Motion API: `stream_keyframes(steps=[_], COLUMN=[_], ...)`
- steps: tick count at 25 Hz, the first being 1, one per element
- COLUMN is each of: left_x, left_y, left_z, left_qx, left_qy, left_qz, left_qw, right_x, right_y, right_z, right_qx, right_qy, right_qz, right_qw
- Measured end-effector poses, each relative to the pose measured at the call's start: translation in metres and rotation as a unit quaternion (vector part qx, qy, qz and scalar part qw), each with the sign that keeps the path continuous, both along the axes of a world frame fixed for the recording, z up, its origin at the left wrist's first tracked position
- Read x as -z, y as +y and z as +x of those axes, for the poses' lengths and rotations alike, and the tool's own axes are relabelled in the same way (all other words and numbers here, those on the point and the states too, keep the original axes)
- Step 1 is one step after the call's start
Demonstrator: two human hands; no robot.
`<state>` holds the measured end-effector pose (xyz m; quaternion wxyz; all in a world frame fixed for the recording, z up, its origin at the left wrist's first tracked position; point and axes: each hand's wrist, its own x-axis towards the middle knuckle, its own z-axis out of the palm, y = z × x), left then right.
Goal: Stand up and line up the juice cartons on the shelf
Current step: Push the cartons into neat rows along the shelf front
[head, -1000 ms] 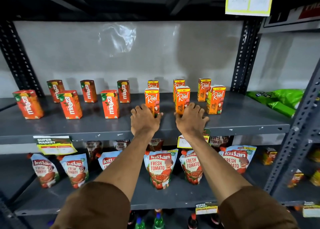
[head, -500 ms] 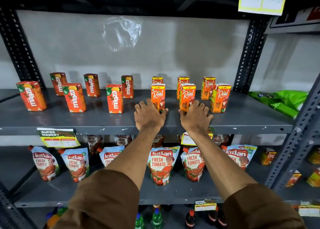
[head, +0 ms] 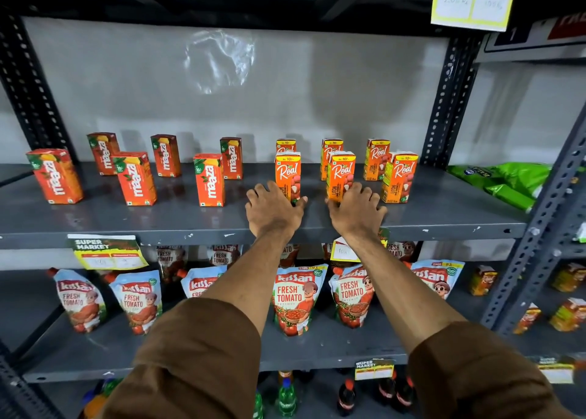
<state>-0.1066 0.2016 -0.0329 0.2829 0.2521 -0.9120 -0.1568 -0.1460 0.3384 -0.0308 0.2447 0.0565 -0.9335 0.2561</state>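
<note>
Two upright Real cartons on the shelf are held: one in the left hand's grip, one in the right's

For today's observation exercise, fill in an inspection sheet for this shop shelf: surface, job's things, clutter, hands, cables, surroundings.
Surface: grey metal shelf, scuffed front edge.
Job's things: six red cartons at left, six orange cartons at right, all upright, in two staggered rows.
Clutter: green packet lying at far right.
Hands: left hand touches one front orange carton's base, right hand another's; grip unclear.
Cables: nothing seen.
Surroundings: ketchup pouches below, bottles lower, yellow price tag above.
</note>
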Motion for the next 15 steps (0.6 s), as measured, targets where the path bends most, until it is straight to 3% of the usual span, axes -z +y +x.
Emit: stream_keyframes(steps=[3, 5, 7, 9, 12, 15], left_x=[0.000, 0.002, 0.004, 0.000, -0.008, -0.006], left_y=[-0.001, 0.001, 0.008, 0.022, 0.053, 0.078], left_z=[0.003, 0.008, 0.014, 0.014, 0.000, -0.018], left_qx=[0.019, 0.032, 0.046, 0.108, 0.212, 0.205], left_qy=[0.035, 0.114, 0.223, 0.297, 0.291, 0.262], left_qz=[0.030, 0.045, -0.018, -0.081, -0.060, 0.032], left_qw=[0.999, 0.992, 0.974, 0.945, 0.931, 0.942], right_x=[0.000, 0.000, -0.002, -0.003, -0.004, -0.007], right_y=[0.003, 0.013, 0.032, 0.057, 0.088, 0.095], right_z=[-0.001, -0.001, -0.004, -0.014, -0.031, -0.043], right_qx=[-0.033, -0.076, -0.095, -0.050, 0.025, 0.037], right_qy=[-0.003, 0.019, 0.069, 0.115, 0.109, 0.037], right_qz=[-0.039, -0.092, -0.149, -0.182, -0.204, -0.253], right_qw=[0.999, 0.993, 0.982, 0.975, 0.973, 0.966])
